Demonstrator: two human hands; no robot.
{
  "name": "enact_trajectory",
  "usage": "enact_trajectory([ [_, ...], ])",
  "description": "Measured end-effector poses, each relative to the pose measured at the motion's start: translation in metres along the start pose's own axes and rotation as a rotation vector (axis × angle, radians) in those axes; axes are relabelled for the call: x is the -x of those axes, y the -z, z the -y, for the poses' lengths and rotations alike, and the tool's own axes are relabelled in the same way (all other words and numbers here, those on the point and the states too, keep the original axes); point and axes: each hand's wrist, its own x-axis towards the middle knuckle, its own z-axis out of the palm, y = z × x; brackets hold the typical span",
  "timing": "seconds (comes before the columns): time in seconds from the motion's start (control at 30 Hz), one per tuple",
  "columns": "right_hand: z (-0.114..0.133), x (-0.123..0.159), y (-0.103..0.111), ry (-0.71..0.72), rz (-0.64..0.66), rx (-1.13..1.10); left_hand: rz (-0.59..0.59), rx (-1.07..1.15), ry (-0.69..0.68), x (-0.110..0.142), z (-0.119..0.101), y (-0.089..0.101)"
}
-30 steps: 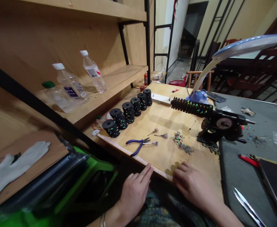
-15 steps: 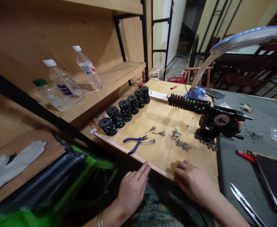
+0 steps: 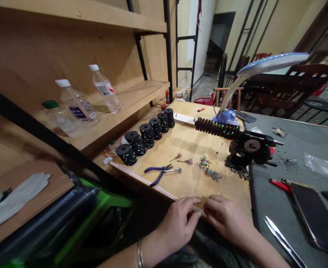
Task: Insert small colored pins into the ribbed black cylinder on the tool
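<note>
Both hands together at the near edge of the worktop (image 3: 180,145). Left hand (image 3: 182,219): fingers curved, thumb and forefinger nearly closed. Right hand (image 3: 224,214): fingers bunched, just beside the left. Cannot tell whether anything small is pinched in either.

Ruled tape (image 3: 165,192) runs along the near edge, to the left hand. Beads (image 3: 204,163), loose, lie just beyond the hands; small metal pieces (image 3: 214,176) heaped against their near right side. Pliers (image 3: 156,169) to the left, open, one handle at the tape.

Far left: row of black spools (image 3: 129,156). Right: black winding machine (image 3: 250,145).

Risks, as judged: a piece slipping from the fingers would probably drop off the near edge, the hands being right on it. A forward brush of the knuckles could scatter beads and mix them further with the metal. A leftward swing of the arm might catch the pliers' handle and tip them off.
</note>
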Motion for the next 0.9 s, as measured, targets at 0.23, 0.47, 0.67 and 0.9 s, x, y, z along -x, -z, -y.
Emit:
enact_trajectory([
  [0.23,0.008,0.004,0.003,0.010,-0.018,-0.040,0.057,0.125,0.083,-0.012,0.001,-0.003],
  [0.47,0.011,0.002,0.010,0.007,-0.027,-0.044,-0.029,0.271,0.167,-0.013,0.003,0.002],
  [0.67,0.015,-0.003,0.012,-0.020,-0.063,-0.068,-0.065,0.317,0.194,-0.012,0.000,0.006],
  [0.9,0.015,-0.006,0.009,-0.011,-0.057,-0.009,-0.087,0.347,0.214,-0.012,-0.001,0.009],
])
